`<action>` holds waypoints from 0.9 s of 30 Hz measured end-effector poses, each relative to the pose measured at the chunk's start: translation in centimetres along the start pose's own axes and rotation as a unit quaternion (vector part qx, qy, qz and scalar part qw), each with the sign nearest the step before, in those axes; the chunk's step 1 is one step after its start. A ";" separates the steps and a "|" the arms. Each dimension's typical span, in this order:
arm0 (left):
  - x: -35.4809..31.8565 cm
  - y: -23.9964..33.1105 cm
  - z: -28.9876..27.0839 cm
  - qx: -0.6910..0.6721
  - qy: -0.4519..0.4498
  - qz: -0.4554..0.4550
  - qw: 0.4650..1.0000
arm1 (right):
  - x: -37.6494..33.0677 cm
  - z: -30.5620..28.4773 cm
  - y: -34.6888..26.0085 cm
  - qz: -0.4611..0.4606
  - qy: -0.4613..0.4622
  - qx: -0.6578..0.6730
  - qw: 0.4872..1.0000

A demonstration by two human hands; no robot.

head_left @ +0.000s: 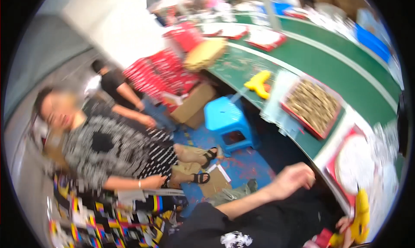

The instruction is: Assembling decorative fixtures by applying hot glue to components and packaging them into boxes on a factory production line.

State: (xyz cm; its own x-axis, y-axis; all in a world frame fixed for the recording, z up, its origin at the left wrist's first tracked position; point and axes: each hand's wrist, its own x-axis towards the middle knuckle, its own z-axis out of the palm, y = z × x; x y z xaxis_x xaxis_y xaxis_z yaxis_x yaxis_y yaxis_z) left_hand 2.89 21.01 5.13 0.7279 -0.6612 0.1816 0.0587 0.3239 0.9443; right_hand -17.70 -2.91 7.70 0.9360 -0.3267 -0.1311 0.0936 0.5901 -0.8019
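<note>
My left hand [295, 178] is raised beside the bench edge, its fingers curled in. Whatever it may hold is hidden. At the lower right my right hand [344, 227], partly cut off and blurred, is closed around a yellow glue gun [361, 215]. The gun points up beside a red tray with a round white piece [358, 159] in it. Farther along the green bench [317, 149] stands a red-rimmed box of small brown pieces [314, 104]. Pale blue sheets [279, 103] lie next to that box, and a second yellow glue gun [259, 84] rests beyond them.
A person [116, 142] in a patterned top stands at left, with another [116, 86] behind. A blue stool [227, 120] is beside the bench, near stacked red boxes [162, 70] and an open carton [194, 105]. Flat cardboard [215, 182] lies on the floor; colourful packages [108, 215] fill the lower left.
</note>
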 end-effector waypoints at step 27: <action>5.3 -2.5 9.3 0.037 -0.075 -0.075 0.994 | -5.2 -1.8 0.7 -0.039 -0.075 -0.025 0.996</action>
State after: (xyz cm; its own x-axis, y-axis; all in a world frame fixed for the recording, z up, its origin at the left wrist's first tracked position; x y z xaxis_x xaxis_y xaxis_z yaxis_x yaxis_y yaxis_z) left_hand 0.22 10.37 6.28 0.6040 -0.7939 0.0707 0.1047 0.1670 0.9804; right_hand -23.08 -2.15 6.80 0.9673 -0.2531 0.0180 0.1541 0.5293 -0.8343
